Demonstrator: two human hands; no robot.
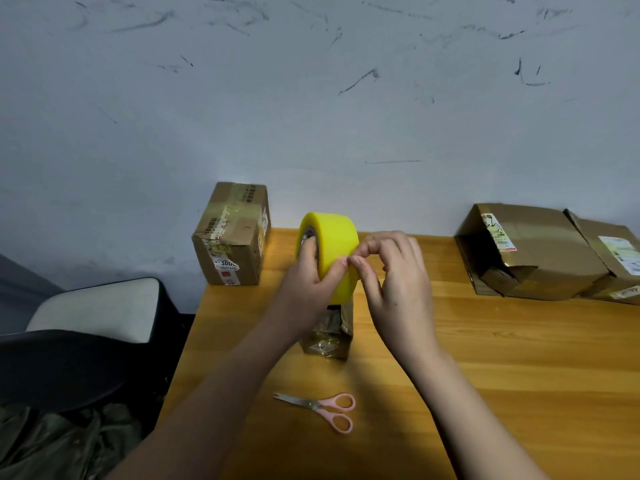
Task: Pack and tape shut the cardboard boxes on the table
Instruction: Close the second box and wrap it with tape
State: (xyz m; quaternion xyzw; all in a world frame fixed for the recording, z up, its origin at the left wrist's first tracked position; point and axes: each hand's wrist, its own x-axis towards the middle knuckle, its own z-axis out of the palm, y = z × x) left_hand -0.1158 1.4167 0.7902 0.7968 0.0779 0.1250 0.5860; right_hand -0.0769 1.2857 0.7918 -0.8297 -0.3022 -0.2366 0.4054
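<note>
My left hand (310,271) grips a big yellow tape roll (334,242), held upright above the table's middle, with fingers in its core and the thumb on its face. My right hand (391,275) is at the roll's right side, its thumb and forefinger pinching at the tape surface. Below the roll stands a small taped cardboard box (329,332), partly hidden by my hands. A closed, taped box (230,233) stands at the table's back left corner. At the back right lie an open-ended box (526,251) and a second box (616,265).
Pink-handled scissors (325,408) lie shut on the wooden table (502,375) near me. Left of the table stands a dark chair with a pale seat (100,310). A scuffed white wall (311,98) rises right behind the table.
</note>
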